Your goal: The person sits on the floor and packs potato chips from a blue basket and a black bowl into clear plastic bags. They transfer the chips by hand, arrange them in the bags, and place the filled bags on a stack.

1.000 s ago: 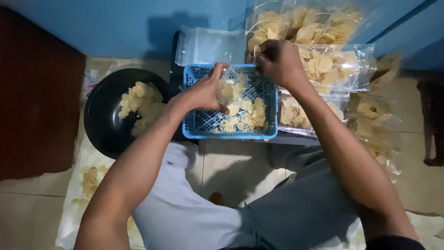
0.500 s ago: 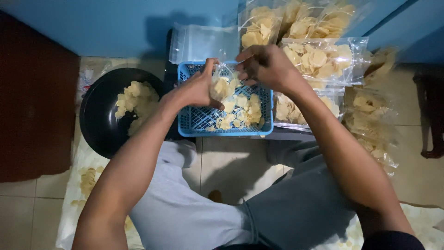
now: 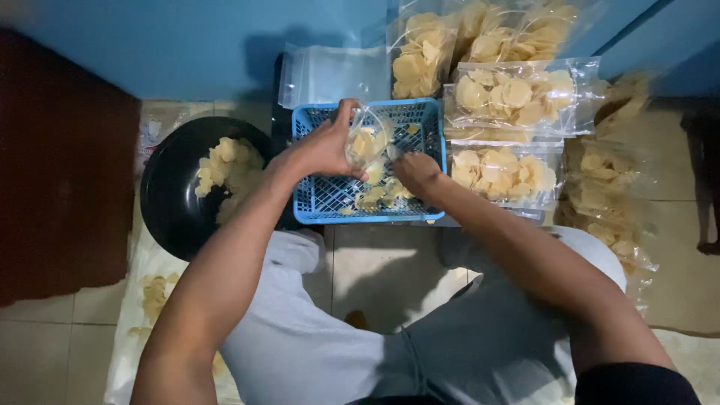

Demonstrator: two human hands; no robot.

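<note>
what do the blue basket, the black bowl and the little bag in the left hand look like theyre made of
Blue basket: most likely moulded plastic, matte, judging by its even lattice of holes.
Black bowl: smooth, dark, faint sheen on the rim; metal or plastic, cannot tell.
Small bag in the left hand: thin clear plastic film, glossy and crinkled, the pale crackers showing through.

The blue basket [image 3: 319,196] is open from above, its left half mostly bare mesh. Filled bags [image 3: 501,96] crowd its right and far sides; a black bowl [image 3: 166,204] sits close on the left. The near tiled floor [image 3: 379,264] stays open between the knees.
</note>
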